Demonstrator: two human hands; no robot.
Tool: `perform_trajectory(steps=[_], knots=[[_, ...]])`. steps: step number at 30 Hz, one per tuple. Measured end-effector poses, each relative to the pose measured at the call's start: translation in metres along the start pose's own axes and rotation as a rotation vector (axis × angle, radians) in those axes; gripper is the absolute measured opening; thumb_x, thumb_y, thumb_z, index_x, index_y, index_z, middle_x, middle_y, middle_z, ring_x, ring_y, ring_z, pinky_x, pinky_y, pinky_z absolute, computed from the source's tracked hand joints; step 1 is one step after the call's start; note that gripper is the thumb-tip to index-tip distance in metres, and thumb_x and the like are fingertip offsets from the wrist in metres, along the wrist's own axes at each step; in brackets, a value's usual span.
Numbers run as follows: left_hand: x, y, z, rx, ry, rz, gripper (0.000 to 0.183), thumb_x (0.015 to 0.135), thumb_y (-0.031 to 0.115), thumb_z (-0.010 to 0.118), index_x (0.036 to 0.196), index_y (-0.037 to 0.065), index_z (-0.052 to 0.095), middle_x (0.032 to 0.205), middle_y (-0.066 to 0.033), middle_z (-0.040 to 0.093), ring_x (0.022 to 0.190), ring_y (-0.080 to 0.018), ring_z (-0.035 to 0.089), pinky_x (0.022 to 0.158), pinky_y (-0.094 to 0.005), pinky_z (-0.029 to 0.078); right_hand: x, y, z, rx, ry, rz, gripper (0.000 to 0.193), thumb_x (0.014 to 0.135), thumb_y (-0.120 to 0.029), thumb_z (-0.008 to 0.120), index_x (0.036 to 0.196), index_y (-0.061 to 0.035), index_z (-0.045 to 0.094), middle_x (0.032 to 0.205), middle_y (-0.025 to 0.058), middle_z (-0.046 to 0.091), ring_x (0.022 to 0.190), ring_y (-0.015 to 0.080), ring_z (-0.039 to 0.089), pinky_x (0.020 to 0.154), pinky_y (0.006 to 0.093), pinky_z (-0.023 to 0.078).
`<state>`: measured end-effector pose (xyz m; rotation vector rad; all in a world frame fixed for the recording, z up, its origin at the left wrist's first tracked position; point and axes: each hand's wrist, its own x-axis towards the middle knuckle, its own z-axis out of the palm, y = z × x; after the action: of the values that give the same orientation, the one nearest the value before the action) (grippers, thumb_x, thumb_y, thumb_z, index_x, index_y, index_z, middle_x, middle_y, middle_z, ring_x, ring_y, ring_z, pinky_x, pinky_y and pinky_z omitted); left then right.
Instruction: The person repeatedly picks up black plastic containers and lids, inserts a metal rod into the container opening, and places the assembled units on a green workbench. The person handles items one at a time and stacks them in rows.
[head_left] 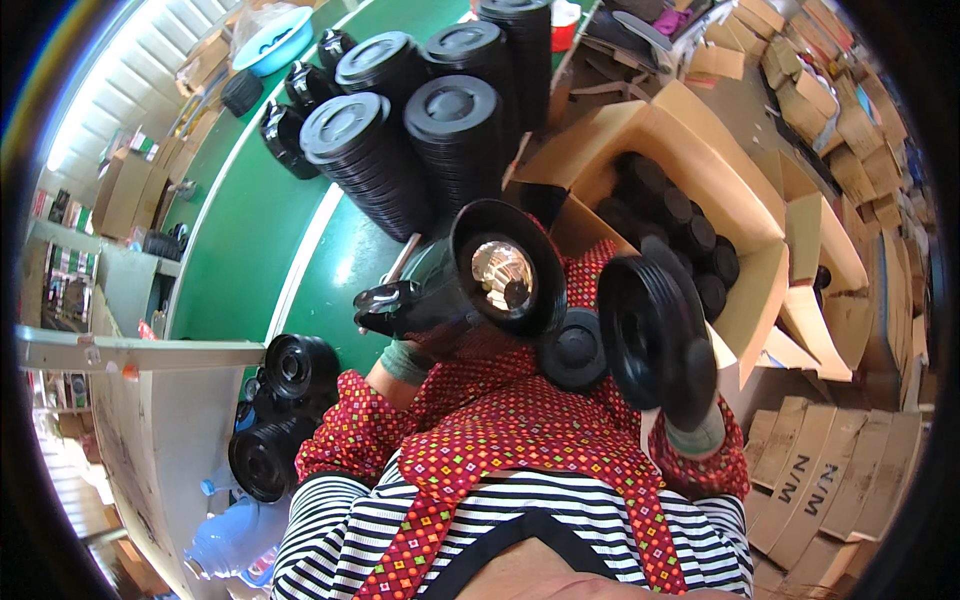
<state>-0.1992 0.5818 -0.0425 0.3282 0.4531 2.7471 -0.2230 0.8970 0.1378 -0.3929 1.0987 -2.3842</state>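
A black vacuum jug [440,285] lies tilted in front of my body, its wide end turned toward me and a mirror-bright round liner showing inside. My left hand [408,358], in a grey-green cuffed glove, holds it from below; most of its fingers are hidden. To the right, my right hand [692,395] grips a few nested black round plastic parts [640,325], rims facing left; blur and dark colour partly hide the fingers. Between the two hands sits a black disc-shaped part [574,348] against my red patterned apron [520,425].
Tall stacks of black round parts [345,125] stand on the green table [235,265], beside several black handled pieces [285,135]. An open cardboard box [745,200] with black cylinders is at right. Flattened cartons [830,480] lie lower right; a plastic bottle [235,535] is lower left.
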Motion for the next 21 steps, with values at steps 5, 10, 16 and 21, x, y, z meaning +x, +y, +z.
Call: perform_trajectory(steps=[5,10,16,21], knots=[[0.005,-0.019,-0.019,-0.026,-0.036,-0.128,0.059,0.113,0.039,0.043,0.16,0.004,0.035,0.161,-0.0177,0.043,0.144,-0.0312,0.048,0.12,-0.0453,0.044,0.04,0.013,-0.026,-0.883,-0.039,-0.408,0.09,0.094,-0.051,0.07,0.158,0.0055,0.04,0.162,0.0275,0.04,0.152,0.0404,0.039,0.125,0.0467,0.026],[-0.001,-0.022,-0.048,-0.098,-0.04,-0.209,0.062,0.113,0.044,0.042,0.159,0.004,0.036,0.16,-0.0187,0.043,0.145,-0.0298,0.048,0.121,-0.0437,0.044,0.049,0.016,-0.028,-1.01,-0.053,-0.43,0.091,0.091,-0.056,0.072,0.156,0.0023,0.046,0.159,0.0269,0.045,0.151,0.0433,0.04,0.121,0.0499,0.033],[0.008,-0.008,-0.023,-1.121,0.272,-0.528,0.06,0.112,0.043,0.044,0.157,0.005,0.038,0.158,-0.0205,0.044,0.143,-0.032,0.05,0.122,-0.045,0.042,0.053,0.021,-0.029,-1.106,-0.041,-0.476,0.092,0.09,-0.058,0.073,0.155,0.0017,0.048,0.158,0.0272,0.046,0.148,0.0457,0.043,0.12,0.0509,0.034],[-0.019,-0.023,-0.099,-0.076,0.052,-0.252,0.06,0.111,0.041,0.048,0.158,0.005,0.037,0.158,-0.0206,0.044,0.142,-0.0305,0.052,0.123,-0.0447,0.042,0.054,0.021,-0.024,-1.094,-0.132,-0.502,0.091,0.089,-0.057,0.073,0.154,0.0021,0.049,0.158,0.0287,0.044,0.147,0.046,0.043,0.119,0.0511,0.034]])
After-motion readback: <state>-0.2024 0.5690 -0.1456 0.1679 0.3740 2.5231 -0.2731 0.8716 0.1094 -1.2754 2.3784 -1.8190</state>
